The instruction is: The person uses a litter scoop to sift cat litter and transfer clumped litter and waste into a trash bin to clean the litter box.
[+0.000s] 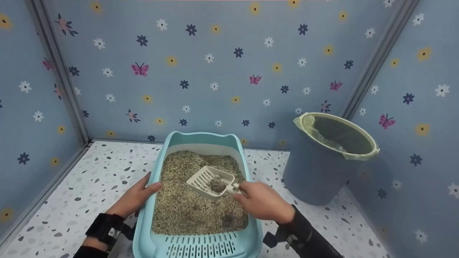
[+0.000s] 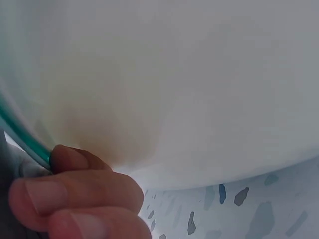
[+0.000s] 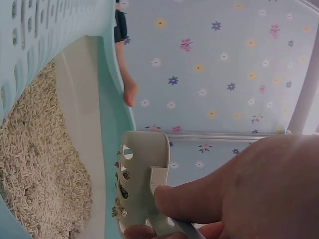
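- Your right hand point(image 1: 264, 201) holds the scoop point(image 1: 211, 182), a clump point(image 1: 216, 185) lifted above the litter point(image 1: 193, 204).
- Your left hand point(image 1: 138, 195) grips the tray point(image 1: 150, 200) rim.
- Bin point(image 1: 331, 157) at 2 o'clock: dumping remains.

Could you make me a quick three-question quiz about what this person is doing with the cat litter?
1. True or false: the slotted scoop carries a grey clump.
2. What does the left hand hold? A) bin B) litter box rim C) scoop
3. On which side of the litter box does the lined bin stand?

Key: 1. True; the right hand holds the scoop above the litter. 2. B. 3. The person's right, near the wall corner.
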Available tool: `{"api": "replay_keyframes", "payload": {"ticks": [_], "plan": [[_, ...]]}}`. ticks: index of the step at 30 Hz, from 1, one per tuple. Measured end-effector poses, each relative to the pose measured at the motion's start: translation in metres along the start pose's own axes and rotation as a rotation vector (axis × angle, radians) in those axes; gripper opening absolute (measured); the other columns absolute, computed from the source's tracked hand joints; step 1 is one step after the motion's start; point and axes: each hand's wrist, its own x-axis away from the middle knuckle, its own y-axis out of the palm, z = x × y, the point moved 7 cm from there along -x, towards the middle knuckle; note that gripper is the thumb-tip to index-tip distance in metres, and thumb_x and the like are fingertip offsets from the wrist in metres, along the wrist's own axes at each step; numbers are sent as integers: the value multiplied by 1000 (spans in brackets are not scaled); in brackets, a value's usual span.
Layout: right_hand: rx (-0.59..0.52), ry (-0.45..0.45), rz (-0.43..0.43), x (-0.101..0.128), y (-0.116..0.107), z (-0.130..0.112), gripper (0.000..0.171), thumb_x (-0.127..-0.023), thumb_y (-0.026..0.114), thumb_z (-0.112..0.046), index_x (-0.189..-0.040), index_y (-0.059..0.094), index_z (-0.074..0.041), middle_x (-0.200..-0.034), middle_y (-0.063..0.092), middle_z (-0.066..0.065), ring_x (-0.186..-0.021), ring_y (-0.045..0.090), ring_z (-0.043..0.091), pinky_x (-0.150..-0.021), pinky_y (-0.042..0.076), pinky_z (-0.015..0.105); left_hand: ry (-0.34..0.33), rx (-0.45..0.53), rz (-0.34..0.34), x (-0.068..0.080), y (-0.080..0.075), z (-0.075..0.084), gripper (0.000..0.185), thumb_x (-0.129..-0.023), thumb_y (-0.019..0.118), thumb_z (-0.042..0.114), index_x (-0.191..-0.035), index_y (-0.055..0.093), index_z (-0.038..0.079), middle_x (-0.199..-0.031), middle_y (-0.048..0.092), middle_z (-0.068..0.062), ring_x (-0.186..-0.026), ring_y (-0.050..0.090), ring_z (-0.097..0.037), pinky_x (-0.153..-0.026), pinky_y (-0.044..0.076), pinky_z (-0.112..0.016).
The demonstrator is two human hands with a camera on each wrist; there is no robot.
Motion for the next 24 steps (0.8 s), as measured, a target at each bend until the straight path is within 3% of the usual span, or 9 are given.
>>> {"api": "replay_keyframes", "payload": {"ticks": [4, 11, 19, 24], "plan": [[10, -51, 40, -9, 3, -8, 27, -114, 65, -38, -96, 64, -18, -77, 53, -8, -67, 52, 11, -63, 48, 35, -3, 8, 21, 1, -3, 0, 87, -117, 53, 44, -180, 3, 11, -179, 16, -35, -148, 48, -57, -115, 51, -62], [-19, 8, 14, -10, 10, 3, 25, -113, 67, -40, -99, 64, -20, -78, 56, -7, -66, 55, 12, -62, 50, 35, -30, -5, -5, 1, 1, -1, 88, -118, 52, 49, -180, 0, 14, -181, 9, -33, -155, 39, -57, -120, 44, -67], [-36, 4, 16, -9, 5, 4, 22, -113, 67, -37, -102, 68, -18, -78, 60, -7, -66, 57, 12, -61, 52, 35, -14, -5, 11, 1, 0, 0, 88, -116, 53, 46, -180, 3, 11, -178, 17, -36, -148, 49, -55, -114, 51, -60], [-43, 6, 21, -9, -3, 5, 21, -113, 68, -34, -101, 69, -17, -77, 59, -7, -64, 55, 12, -61, 50, 35, -12, -14, -3, 1, 2, 0, 90, -116, 52, 48, -180, 0, 12, -181, 11, -34, -155, 39, -57, -118, 46, -65]]}}
